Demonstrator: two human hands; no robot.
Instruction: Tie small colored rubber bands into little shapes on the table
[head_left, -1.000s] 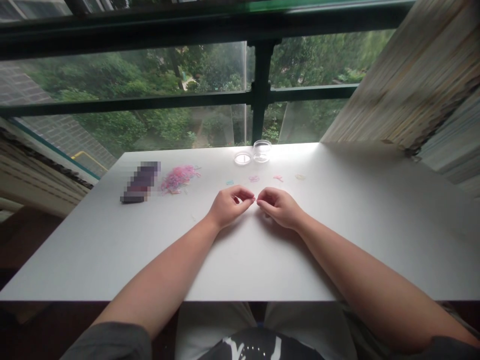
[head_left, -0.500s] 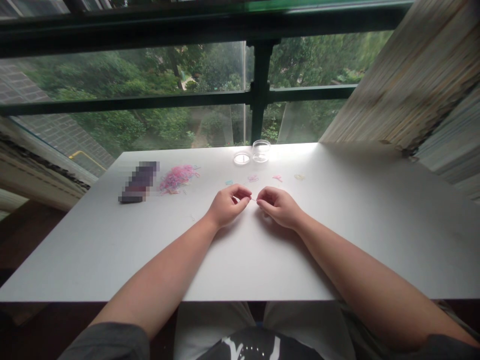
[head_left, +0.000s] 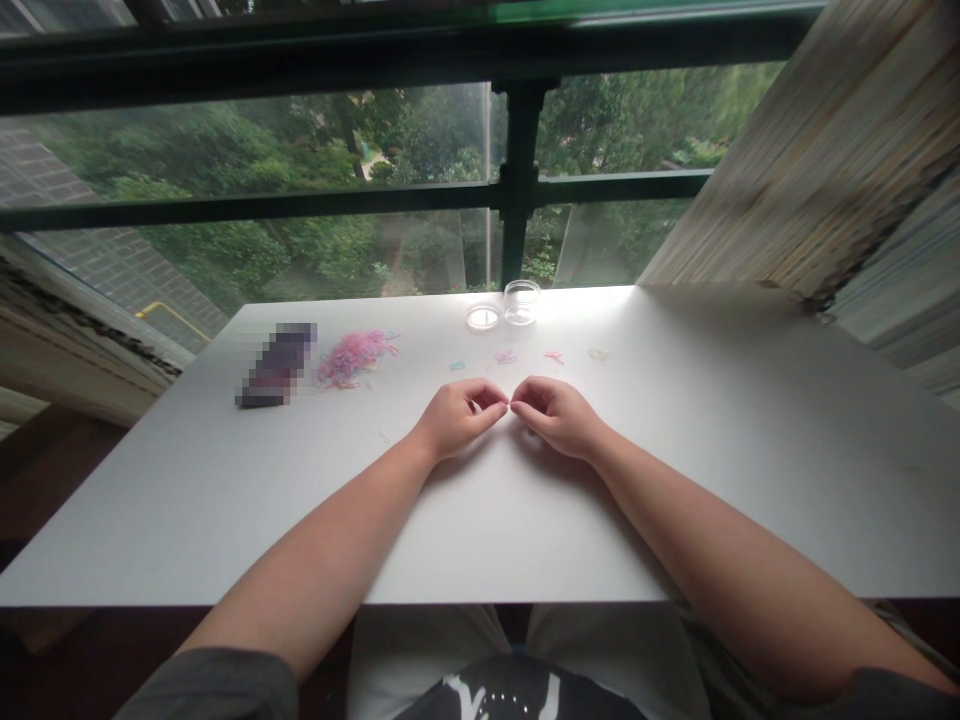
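My left hand [head_left: 465,414] and my right hand [head_left: 556,412] meet fingertip to fingertip above the white table [head_left: 480,540]. Each is closed in a pinch of thumb and forefinger. What they pinch is nearly hidden now; a moment ago a thin pale strand, seemingly a small rubber band, showed between them. Beyond the hands lie little groups of bands in a row: teal [head_left: 457,366], purple-pink [head_left: 505,357], coral pink [head_left: 553,357] and pale yellow [head_left: 598,354]. Left of them is a mixed heap of rubber bands [head_left: 354,360], mostly pink and purple.
A clear round jar [head_left: 521,303] stands at the table's back edge, its clear lid [head_left: 483,318] beside it. At the far left lies a dark, pixelated flat object [head_left: 277,365]. One pale loose band [head_left: 384,437] rests near my left forearm. A green-framed window [head_left: 517,180] rises behind.
My left hand has shifted slightly right and down, closing the small gap between the fingertips. The pale strand between them no longer shows. My right hand has barely moved.
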